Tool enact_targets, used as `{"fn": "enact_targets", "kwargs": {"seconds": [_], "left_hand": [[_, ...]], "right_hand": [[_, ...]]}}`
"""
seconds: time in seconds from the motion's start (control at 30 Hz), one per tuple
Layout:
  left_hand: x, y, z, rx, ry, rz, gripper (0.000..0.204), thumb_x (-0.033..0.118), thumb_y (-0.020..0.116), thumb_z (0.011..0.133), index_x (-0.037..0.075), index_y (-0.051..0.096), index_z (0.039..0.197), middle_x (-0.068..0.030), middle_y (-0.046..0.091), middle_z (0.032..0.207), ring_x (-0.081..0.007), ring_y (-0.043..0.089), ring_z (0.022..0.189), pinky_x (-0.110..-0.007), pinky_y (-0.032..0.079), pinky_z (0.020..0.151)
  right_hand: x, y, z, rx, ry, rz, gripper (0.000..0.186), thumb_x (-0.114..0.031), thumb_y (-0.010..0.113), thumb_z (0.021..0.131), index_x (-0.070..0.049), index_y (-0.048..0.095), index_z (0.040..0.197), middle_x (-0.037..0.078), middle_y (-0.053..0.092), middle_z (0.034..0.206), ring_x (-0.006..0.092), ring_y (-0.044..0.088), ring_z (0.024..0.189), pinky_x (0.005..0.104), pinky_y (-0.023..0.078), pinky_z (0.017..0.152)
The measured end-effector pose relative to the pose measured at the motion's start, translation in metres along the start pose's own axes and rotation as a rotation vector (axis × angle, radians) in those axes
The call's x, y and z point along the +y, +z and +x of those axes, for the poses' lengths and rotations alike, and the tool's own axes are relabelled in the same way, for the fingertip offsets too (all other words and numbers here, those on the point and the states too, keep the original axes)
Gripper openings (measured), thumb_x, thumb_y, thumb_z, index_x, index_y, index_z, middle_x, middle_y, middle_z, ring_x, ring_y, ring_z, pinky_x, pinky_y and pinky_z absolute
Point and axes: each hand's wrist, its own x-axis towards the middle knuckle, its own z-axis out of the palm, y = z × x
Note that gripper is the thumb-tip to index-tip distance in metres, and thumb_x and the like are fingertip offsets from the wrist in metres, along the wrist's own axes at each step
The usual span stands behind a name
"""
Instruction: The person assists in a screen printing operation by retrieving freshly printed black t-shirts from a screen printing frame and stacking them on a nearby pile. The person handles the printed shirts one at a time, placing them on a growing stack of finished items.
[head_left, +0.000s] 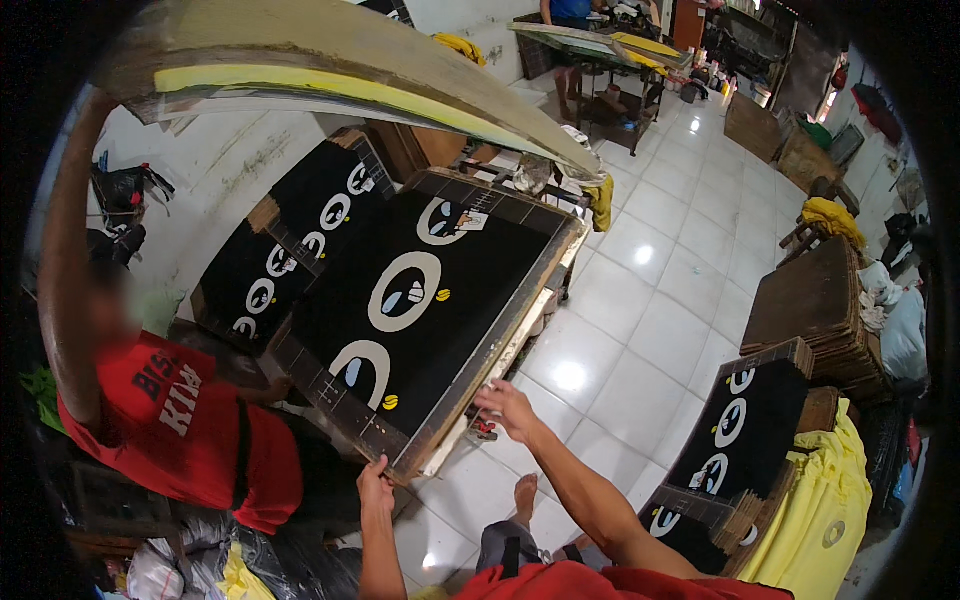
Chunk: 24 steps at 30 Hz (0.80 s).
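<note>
Where the brown-edged printing board [345, 415] rests on the counter [519, 341], its long axis runs from the person's left fingers forward and to the right. The black printed panel [480, 270], with its row of three pale rings, lies on the board, ahead of both hands' fingers. The left hand [375, 488] is at the near corner, fingers curled, thumb against the edge; whether they pinch it cannot be told. The right hand [512, 410] is at the right-hand long edge, fingers loosely spread; contact is unclear. The left fingers are thus nearer the short near side, the right nearer the panel's middle. Beyond both, a screen frame [340, 50] is raised; a co-worker [190, 430] stands left of the left fingers.
</note>
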Motion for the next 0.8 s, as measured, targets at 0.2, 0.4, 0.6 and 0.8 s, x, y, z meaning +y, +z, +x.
{"fn": "enact_targets", "kwargs": {"seconds": [0.2, 0.4, 0.6, 0.8], "left_hand": [[0.015, 0.031, -0.057, -0.048, 0.063, 0.062, 0.010, 0.008, 0.066, 0.082, 0.007, 0.058, 0.088, -0.0006, 0.061, 0.079, -0.0082, 0.053, 0.063, -0.021, 0.037, 0.053], [0.022, 0.029, -0.081, -0.070, 0.019, 0.201, 0.010, 0.015, 0.066, 0.083, 0.007, 0.060, 0.082, -0.0014, 0.061, 0.072, -0.0087, 0.055, 0.060, -0.022, 0.041, 0.053], [0.122, -0.039, -0.051, 0.246, 0.321, 0.397, 0.019, 0.022, 0.064, 0.086, 0.004, 0.057, 0.082, -0.0025, 0.058, 0.068, -0.0085, 0.054, 0.056, -0.020, 0.041, 0.050], [0.271, -0.045, 0.051, -0.217, 0.446, 0.412, 0.010, 0.011, 0.060, 0.085, 0.001, 0.057, 0.083, -0.0028, 0.055, 0.067, -0.0094, 0.050, 0.055, -0.020, 0.038, 0.051]], "right_hand": [[-0.028, 0.012, 0.064, -0.224, -0.025, 0.477, 0.014, -0.013, 0.063, 0.083, -0.005, 0.060, 0.094, 0.010, 0.064, 0.090, 0.0263, 0.062, 0.086, 0.0447, 0.050, 0.084], [-0.043, 0.003, 0.032, -0.222, -0.160, 0.407, 0.026, 0.005, 0.059, 0.073, -0.004, 0.059, 0.098, 0.009, 0.063, 0.088, 0.0246, 0.063, 0.082, 0.0429, 0.051, 0.081], [-0.045, 0.040, -0.092, -0.107, -0.273, 0.373, 0.035, 0.005, 0.061, 0.067, -0.003, 0.058, 0.101, 0.006, 0.062, 0.084, 0.0202, 0.062, 0.076, 0.0388, 0.052, 0.074], [0.002, 0.148, -0.168, 0.106, -0.455, 0.373, 0.032, 0.006, 0.061, 0.065, -0.003, 0.059, 0.096, 0.006, 0.062, 0.078, 0.0185, 0.062, 0.068, 0.0345, 0.053, 0.069]]}}
